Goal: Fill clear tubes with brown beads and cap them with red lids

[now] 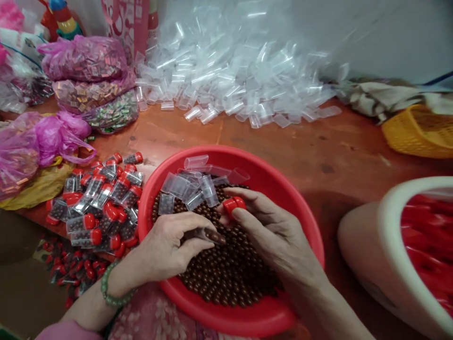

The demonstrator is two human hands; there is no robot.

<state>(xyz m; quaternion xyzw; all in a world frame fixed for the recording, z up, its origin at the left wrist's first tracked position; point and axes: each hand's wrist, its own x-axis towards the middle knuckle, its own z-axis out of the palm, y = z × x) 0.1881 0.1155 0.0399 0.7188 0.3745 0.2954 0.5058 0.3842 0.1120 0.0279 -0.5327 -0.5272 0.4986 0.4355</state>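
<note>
A red basin (300, 208) holds many small round brown balls (226, 278), with several empty clear plastic tubes (193, 184) lying on top at its far left. Over the basin, my left hand (177, 243) pinches a clear tube (205, 234) on its side, with brown balls showing at its mouth. Just right of it, my right hand (269, 226) has its thumb and fingers closed on a red cap (233, 206). The tube and the cap are apart. Part of the tube is hidden by my left fingers.
Red-capped filled tubes (102, 203) are heaped left of the basin, more lying lower down. Empty clear tubes (230, 85) pile up at the back. Pink bags (85, 61) stand back left. A white bucket (382, 226) of red caps and a yellow basket (417, 132) are right.
</note>
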